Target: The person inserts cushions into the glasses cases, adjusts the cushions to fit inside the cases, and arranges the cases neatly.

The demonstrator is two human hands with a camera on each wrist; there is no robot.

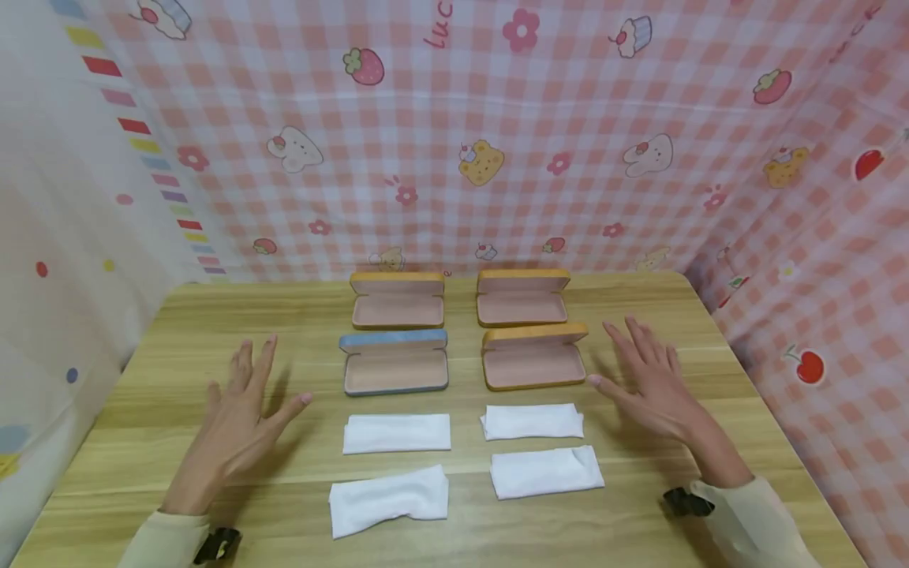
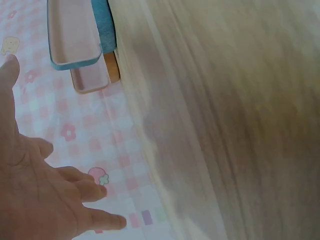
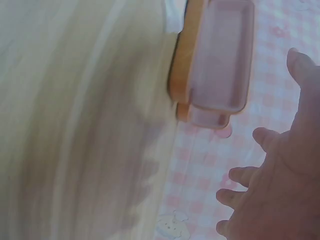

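My left hand (image 1: 237, 426) is spread over the left side of the table, holding nothing, its thumb toward the blue glasses case (image 1: 396, 371). On the right, my right hand (image 1: 653, 390) is spread too, its thumb tip close to the front orange-yellow glasses case (image 1: 534, 367). Two more orange-yellow cases, a left one (image 1: 398, 311) and a right one (image 1: 521, 308), stand behind. All the cases have raised lids and bare pinkish or beige insides. Folded white cloths lie in front: back left (image 1: 397, 434), back right (image 1: 533, 422), front left (image 1: 389, 501), front right (image 1: 546, 472).
The wooden table (image 1: 284, 528) carries the cases and cloths in two columns. A pink checked curtain (image 1: 440, 213) hangs right behind its back edge and along the right side. White fabric (image 1: 71, 197) hangs on the left. Dark straps sit at both wrists.
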